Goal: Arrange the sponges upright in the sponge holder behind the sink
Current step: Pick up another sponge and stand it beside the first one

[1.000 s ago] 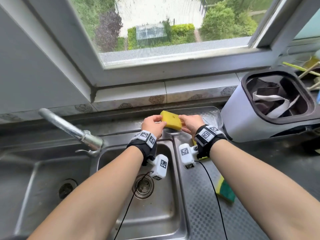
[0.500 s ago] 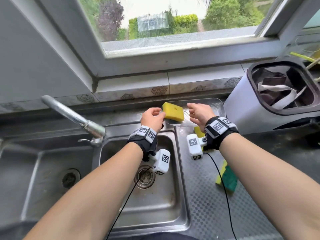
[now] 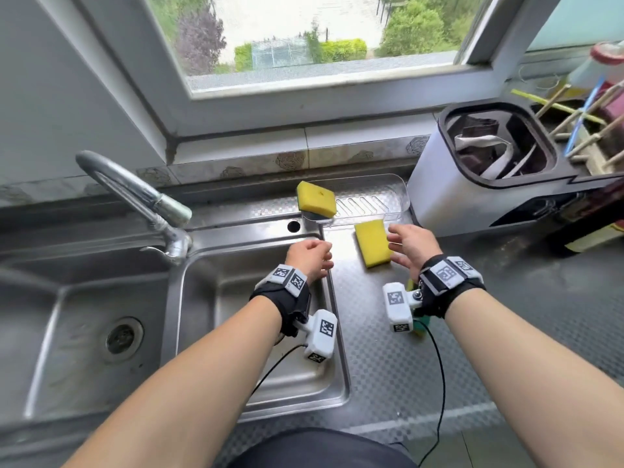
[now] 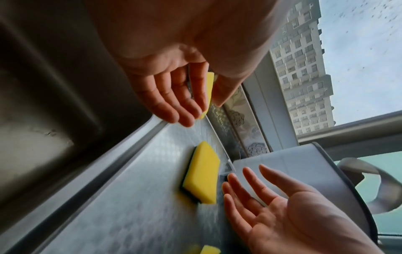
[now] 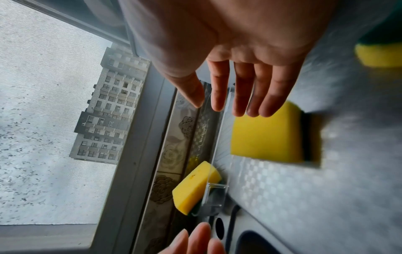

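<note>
Withdrawn since earlier: left hand and right hand, both slack-fingered, holding nothing. First sponge tilted at holder 9 o'clock end; second sponge flat at holder's 6 o'clock.

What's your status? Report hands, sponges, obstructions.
Left hand and right hand open, holding nothing. One sponge propped tilted in the clear holder; second sponge flat on the drainboard beside right hand. Path to holder unobstructed.
</note>
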The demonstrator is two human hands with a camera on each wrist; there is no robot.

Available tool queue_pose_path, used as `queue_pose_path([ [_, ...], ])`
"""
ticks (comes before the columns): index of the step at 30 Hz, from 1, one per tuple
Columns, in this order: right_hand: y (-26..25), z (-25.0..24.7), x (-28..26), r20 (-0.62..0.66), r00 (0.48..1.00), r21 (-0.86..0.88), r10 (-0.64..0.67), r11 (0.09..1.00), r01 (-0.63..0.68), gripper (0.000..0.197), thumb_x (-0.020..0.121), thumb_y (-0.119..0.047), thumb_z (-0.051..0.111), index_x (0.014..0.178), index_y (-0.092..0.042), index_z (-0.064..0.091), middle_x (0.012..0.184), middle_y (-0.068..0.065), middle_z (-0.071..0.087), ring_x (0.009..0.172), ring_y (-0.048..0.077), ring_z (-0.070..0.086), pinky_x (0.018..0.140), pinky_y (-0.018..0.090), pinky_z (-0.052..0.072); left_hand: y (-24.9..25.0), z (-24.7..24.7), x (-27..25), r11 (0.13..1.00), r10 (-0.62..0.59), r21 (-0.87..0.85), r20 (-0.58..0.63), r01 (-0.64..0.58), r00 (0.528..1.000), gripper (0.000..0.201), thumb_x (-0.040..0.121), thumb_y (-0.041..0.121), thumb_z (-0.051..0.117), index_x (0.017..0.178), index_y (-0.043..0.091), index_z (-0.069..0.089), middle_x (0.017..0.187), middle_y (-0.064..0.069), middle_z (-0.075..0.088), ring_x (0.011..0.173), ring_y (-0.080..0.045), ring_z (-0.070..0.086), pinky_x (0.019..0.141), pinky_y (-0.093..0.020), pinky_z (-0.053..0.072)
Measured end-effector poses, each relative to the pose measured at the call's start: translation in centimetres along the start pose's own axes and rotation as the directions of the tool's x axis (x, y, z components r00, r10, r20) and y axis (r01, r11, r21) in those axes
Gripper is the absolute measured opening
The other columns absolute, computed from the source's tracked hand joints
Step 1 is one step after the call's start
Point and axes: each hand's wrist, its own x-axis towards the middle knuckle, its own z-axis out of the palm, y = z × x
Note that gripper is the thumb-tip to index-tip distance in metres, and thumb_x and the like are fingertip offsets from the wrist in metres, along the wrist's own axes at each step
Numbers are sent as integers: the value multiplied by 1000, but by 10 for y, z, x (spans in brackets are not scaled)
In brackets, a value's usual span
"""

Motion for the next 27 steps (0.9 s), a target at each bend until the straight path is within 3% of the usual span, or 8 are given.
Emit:
queue_pose_path([
  [5,17,-12,3,-74,997,-14,-2,1000,1,9,89,-24,60,90,-15,58,78,-1,51,71,13,47,74,32,45,-9,33,2,996,-86,-9,91,87,992,7,93,13,50,96,13,56,76,-1,51,62,-14,50,54,-23,40],
  [9,25,-15,9,-48,998,-20,31,999,-32,11,87,-28,61,82,-18,59,75,-1,51,65,13,44,77,33,42,-8,60,5,991,-127,-22,120,130,985,41,92,7,44,132,15,45,65,-1,40,51,-10,40,46,-20,30],
  [11,28,-16,12,4,998,1,55,998,-55,11,85,-31,61,85,-20,61,86,1,59,78,15,52,77,31,42,-6,70,4,987,-136,-71,132,146,982,51,92,7,40,140,23,36,60,1,45,45,-6,44,49,-19,30],
  [15,27,-16,11,42,998,49,54,997,-56,11,86,-30,60,92,-22,63,108,5,64,102,21,58,80,32,43,-1,72,3,978,-141,-135,150,161,979,61,95,18,44,149,25,16,100,-4,63,91,-22,62,77,-32,47],
  [17,24,-20,10,26,999,57,36,998,-37,8,85,-25,61,91,-20,64,103,5,64,101,21,59,81,32,44,3,65,2,981,-153,-97,143,168,978,67,92,30,50,149,22,15,107,-8,64,90,-26,66,87,-43,51],
  [19,19,-23,11,23,1000,23,9,1000,-9,4,83,-16,64,86,-18,65,103,6,65,98,21,58,75,31,46,13,58,0,984,-168,-28,149,174,975,60,89,42,54,140,20,34,103,-10,66,84,-27,69,87,-47,55],
  [22,6,-21,13,70,997,-16,-39,999,40,15,83,-2,60,82,-16,67,100,10,64,86,20,59,70,31,52,30,50,-2,990,-126,85,146,114,981,39,86,47,55,112,18,55,93,-8,65,78,-24,69,73,-35,56],
  [27,-26,-2,13,99,987,64,-125,991,119,15,86,-11,61,101,-14,64,93,6,63,80,17,59,70,28,50,49,39,7,1000,9,13,76,-10,997,26,89,33,56,105,13,56,86,-7,67,71,-21,68,63,-28,52],
])
